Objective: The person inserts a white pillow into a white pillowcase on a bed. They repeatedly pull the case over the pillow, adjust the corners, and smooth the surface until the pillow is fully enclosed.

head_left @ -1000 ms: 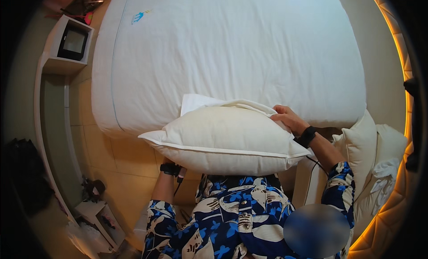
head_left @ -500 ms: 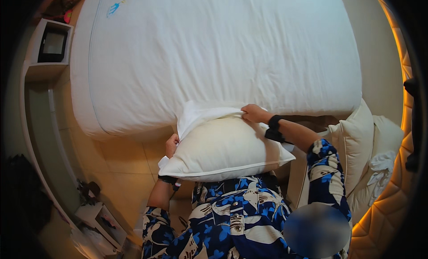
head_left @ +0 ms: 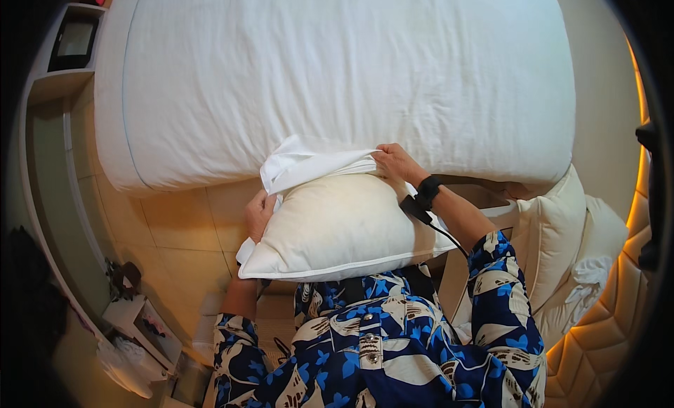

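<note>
**A bedroom beside a wide bed (head_left: 337, 78): a pillow (head_left: 344, 225) and its cover (head_left: 316, 168) between two hands**

We look down on a tiled floor (head_left: 179, 222), with a quilted headboard (head_left: 597, 348) lit along its edge at the right. The bed fills the upper part of the view. The cream pillow lies across the front of the wearer's patterned shirt (head_left: 351, 338), close to the near side of the bed; we cannot tell what bears it from below. The white cover lies in folds along the pillow's far edge, and most of the pillow is bare.

The right hand (head_left: 399, 163) is closed in a pinch on the upper fold of the cover. The left hand (head_left: 260, 215) is curled round the cover's edge at the pillow's left side, its fingers partly hidden. More pillows (head_left: 554, 232) lean near the headboard.

We judge the pillow light for its bulk, plump and yielding, with little risk of breakage. Its piped seam and pointed corners seem the surest holds, since the smooth middle would merely sink under pressure. The cover appears thin and limp; we expect it to crease and slip, and to be best gripped at its doubled edge.
</note>
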Demonstrator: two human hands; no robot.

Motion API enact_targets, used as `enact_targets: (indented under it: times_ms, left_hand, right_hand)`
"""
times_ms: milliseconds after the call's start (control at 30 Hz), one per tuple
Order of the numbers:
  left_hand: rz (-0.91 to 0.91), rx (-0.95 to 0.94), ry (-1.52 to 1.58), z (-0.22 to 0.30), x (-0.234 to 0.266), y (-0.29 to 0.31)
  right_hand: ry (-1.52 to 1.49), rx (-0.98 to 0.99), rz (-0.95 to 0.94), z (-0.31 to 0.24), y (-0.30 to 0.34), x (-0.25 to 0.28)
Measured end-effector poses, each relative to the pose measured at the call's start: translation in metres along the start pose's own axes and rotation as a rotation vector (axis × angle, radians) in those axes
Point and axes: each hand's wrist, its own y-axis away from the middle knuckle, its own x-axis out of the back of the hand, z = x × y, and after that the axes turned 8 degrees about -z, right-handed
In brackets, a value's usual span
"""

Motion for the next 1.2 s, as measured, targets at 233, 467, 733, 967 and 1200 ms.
enact_targets:
  times_ms: [233, 467, 733, 967, 1200]
  left_hand:
    - [-0.066, 0.220, 0.662, -0.042, -0.007, -0.014]
    - [-0.085, 0.329, 0.871, -0.040, -0.009, -0.017]
    - [-0.107, 0.134, 0.571, -0.039, -0.005, -0.012]
    - [0.124, -0.233, 0.127, 0.003, 0.008, 0.005]
    - [-0.152, -0.148, 0.033, 0.035, -0.003, -0.008]
  right_hand:
    - [0.507, 0.649, 0.374, -0.061, 0.016, -0.033]
    - [1.132, 0.589, 0.013, -0.046, -0.008, -0.053]
    - [0.876, 0.384, -0.041, -0.042, -0.034, -0.051]
    - [0.216, 0.241, -0.107, -0.038, -0.043, -0.044]
    - [0.434, 0.458, -0.106, -0.092, -0.028, -0.076]
